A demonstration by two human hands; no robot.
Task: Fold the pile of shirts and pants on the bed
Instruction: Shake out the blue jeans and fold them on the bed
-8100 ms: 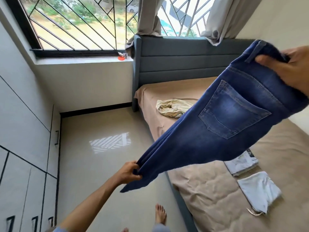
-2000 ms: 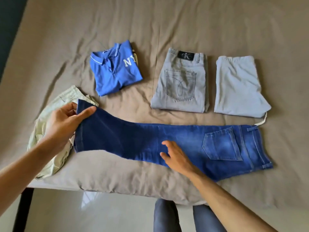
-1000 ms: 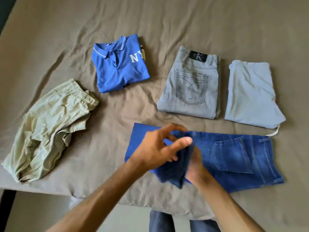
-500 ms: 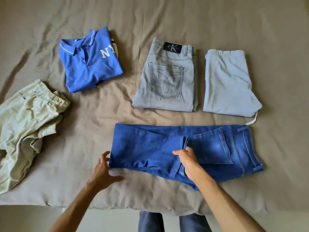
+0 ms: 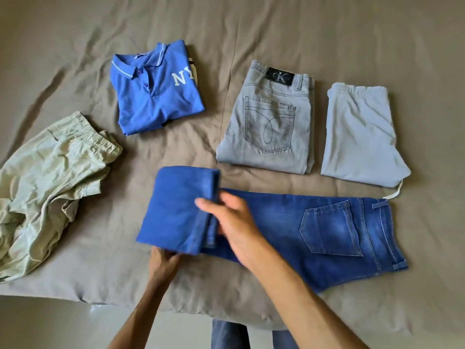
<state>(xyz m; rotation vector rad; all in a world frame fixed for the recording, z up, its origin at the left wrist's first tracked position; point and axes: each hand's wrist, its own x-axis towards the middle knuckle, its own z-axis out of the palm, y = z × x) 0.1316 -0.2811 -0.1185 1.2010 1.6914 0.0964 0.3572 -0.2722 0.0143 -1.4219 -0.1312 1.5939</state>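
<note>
Dark blue jeans (image 5: pixel 327 227) lie across the near part of the bed, waistband and back pocket to the right. Their leg end is folded over into a raised flap at the left. My left hand (image 5: pixel 162 264) holds that flap from below at its near edge, fingers hidden under the denim. My right hand (image 5: pixel 234 222) lies flat on the middle of the jeans, fingertips against the flap's edge. A crumpled pale green garment (image 5: pixel 50 177) lies unfolded at the left.
Three folded items sit further back on the brown bed sheet (image 5: pixel 276 26): a blue polo shirt (image 5: pixel 156 91), grey jeans (image 5: pixel 269 122) and a light blue garment (image 5: pixel 359 137) with a drawstring. The bed's near edge and floor (image 5: pixel 50 323) are below.
The jeans were laid flat and their legs folded toward the waist. In the last half second my left hand has lifted the folded leg section up and rightward; my right hand stays on the middle.
</note>
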